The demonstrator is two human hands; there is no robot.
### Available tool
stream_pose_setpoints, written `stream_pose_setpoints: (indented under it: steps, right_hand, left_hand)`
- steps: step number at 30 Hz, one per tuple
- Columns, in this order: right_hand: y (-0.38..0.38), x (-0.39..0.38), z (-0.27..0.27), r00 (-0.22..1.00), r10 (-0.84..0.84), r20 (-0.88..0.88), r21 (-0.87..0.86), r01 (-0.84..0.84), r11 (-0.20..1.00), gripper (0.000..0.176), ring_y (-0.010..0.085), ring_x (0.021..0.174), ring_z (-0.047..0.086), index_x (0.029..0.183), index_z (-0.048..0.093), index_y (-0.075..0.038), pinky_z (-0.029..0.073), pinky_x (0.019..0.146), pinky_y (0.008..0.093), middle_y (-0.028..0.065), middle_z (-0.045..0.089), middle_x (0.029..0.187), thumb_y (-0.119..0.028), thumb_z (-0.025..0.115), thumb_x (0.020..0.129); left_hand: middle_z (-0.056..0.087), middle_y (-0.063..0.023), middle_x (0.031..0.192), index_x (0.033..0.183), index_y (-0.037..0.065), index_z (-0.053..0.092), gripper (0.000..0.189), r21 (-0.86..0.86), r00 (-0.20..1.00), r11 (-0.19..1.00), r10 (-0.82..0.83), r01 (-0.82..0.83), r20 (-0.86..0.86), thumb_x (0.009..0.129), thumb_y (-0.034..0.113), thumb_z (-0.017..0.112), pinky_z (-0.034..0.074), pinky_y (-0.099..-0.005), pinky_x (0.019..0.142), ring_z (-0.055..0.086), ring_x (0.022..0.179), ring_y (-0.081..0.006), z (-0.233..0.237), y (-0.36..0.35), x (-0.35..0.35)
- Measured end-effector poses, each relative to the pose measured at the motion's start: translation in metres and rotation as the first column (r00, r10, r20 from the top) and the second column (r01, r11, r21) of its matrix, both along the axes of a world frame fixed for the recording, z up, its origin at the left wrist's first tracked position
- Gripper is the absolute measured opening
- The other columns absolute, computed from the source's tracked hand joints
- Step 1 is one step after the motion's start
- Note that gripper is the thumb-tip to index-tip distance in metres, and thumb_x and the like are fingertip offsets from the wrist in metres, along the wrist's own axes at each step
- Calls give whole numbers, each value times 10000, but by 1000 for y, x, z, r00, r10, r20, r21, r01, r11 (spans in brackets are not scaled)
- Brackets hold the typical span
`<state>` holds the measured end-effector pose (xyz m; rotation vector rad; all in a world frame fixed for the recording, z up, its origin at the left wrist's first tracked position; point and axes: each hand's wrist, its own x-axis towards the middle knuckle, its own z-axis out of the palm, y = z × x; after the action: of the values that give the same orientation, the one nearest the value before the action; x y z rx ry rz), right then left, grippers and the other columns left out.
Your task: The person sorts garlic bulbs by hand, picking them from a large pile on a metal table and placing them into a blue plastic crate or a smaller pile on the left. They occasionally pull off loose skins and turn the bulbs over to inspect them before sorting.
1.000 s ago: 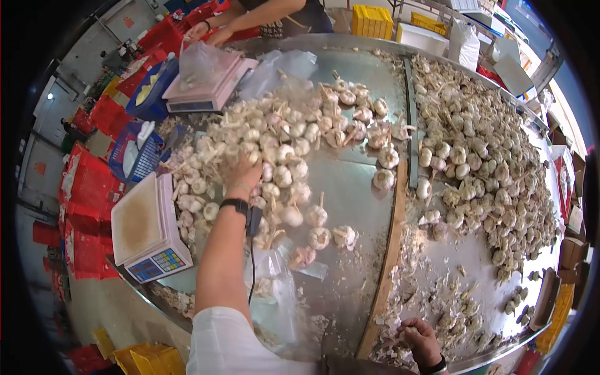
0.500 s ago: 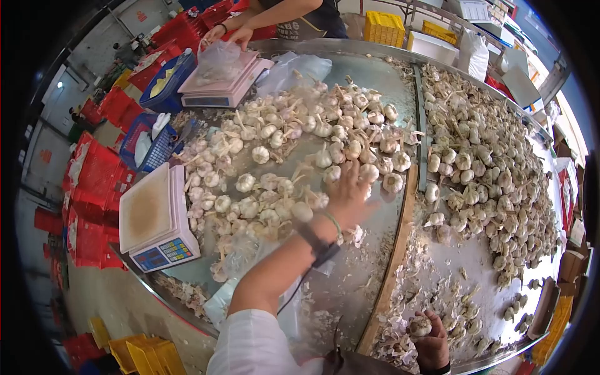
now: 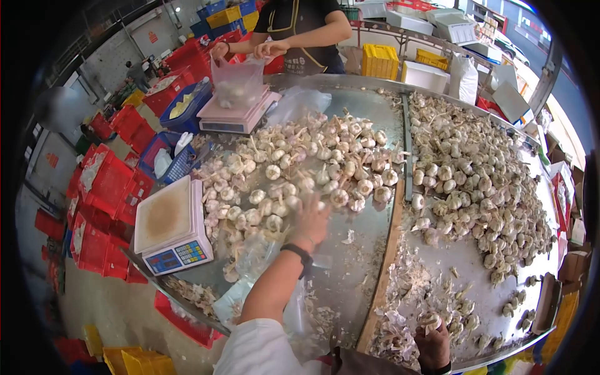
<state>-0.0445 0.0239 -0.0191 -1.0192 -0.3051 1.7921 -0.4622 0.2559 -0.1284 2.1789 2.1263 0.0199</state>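
My left hand [image 3: 312,223] is over the near edge of the garlic pile [image 3: 275,172] on the metal table, its fingers apart and slightly blurred. Loose bulbs lie at its fingertips, and it grips none that I can see. Low on the right, my right hand [image 3: 433,347] is closed around a garlic bulb [image 3: 429,321], above scattered skins [image 3: 400,312]. A clear plastic bag [image 3: 253,256] lies left of my left wrist.
A wooden strip [image 3: 388,269] divides the table; a larger garlic heap [image 3: 475,181] lies beyond it. A white scale [image 3: 169,219] stands at left. Across the table, a person [image 3: 306,37] holds a plastic bag [image 3: 237,81] of garlic on a pink scale [image 3: 240,115]. Red crates [image 3: 106,181] stack left.
My left hand has moved left and nearer to me across the bulbs. The right hand keeps its bulb. The other person's bag top is pulled up higher, and the view has tilted up.
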Motion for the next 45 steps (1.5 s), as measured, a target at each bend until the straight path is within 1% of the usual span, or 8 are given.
stream_pose_setpoints:
  steps: [4, 6, 8, 11, 17, 22, 33, 45]
  right_hand:
    - [-20, 15, 5, 994, -71, 88, -40, 75, 996, 609, 284, 1072, 606, 1424, 394, -99, 487, 991, 434, 104, 619, 1173, -64, 650, 873]
    - [-18, 13, 10, 912, -90, 401, 136, 38, 990, 321, 136, 826, 625, 1111, 598, -4, 511, 748, 280, 61, 657, 946, -73, 675, 807]
    - [-24, 25, 11, 764, -63, 643, 132, -29, 991, 395, 122, 790, 617, 1133, 568, -43, 537, 660, 266, 24, 622, 921, -71, 712, 766]
    - [-41, 42, 13, 541, -190, 819, 285, -97, 953, 491, 94, 879, 559, 1143, 577, -40, 479, 769, 261, -11, 580, 952, -60, 813, 712]
    - [-79, 56, 11, 550, -471, 690, 509, 93, 855, 563, 117, 1035, 571, 1180, 582, -67, 476, 895, 276, 21, 606, 1081, -47, 874, 699]
    - [-114, 72, 43, 141, -710, 690, 722, -83, 686, 514, 292, 1050, 639, 1196, 601, -71, 516, 880, 356, 121, 646, 1154, -44, 815, 729]
    - [-186, 102, 47, -128, -609, 783, 620, 90, 779, 434, 247, 767, 646, 923, 630, -49, 521, 682, 330, 96, 625, 851, -213, 908, 632]
    - [-217, 148, 23, -170, -484, 858, 513, 257, 819, 428, 296, 813, 597, 941, 598, -61, 496, 716, 383, 112, 574, 889, -169, 868, 627]
  left_hand:
    - [185, -196, 1614, 1504, 181, 388, 656, -113, 908, 914, 401, -389, 121, 903, 352, 591, 152, -609, 1176, 186, 1493, -369, 57, 0, 18]
    - [203, -221, 1599, 1437, 126, 473, 643, 0, 964, 974, 225, -227, 139, 866, 372, 634, 202, -607, 1160, 217, 1473, -400, 55, -17, 29]
    - [308, -299, 1519, 1335, 58, 557, 592, 227, 973, 973, -20, -34, 231, 840, 351, 699, 306, -579, 1119, 324, 1405, -440, 39, -45, 47]
    - [392, -278, 1471, 1187, 34, 618, 410, 176, 885, 982, -138, 65, 444, 850, 247, 713, 351, -511, 1103, 403, 1337, -447, 50, -101, 90]
    - [472, -252, 1418, 1132, 39, 658, 344, 164, 768, 951, -308, 261, 562, 845, 217, 721, 388, -477, 1071, 459, 1299, -424, 49, -181, 169]
    - [519, -236, 1375, 1084, 29, 674, 311, 206, 684, 869, -484, 450, 546, 841, 216, 725, 426, -472, 1039, 510, 1249, -423, 57, -203, 227]
    - [515, -236, 1380, 1083, 50, 672, 287, 233, 436, 645, -698, 728, 568, 835, 185, 725, 432, -453, 1048, 511, 1254, -416, 49, -226, 291]
    - [558, -225, 1328, 1062, 38, 673, 265, 129, 514, 700, -625, 703, 587, 822, 131, 735, 425, -437, 1043, 527, 1239, -392, 58, -235, 311]
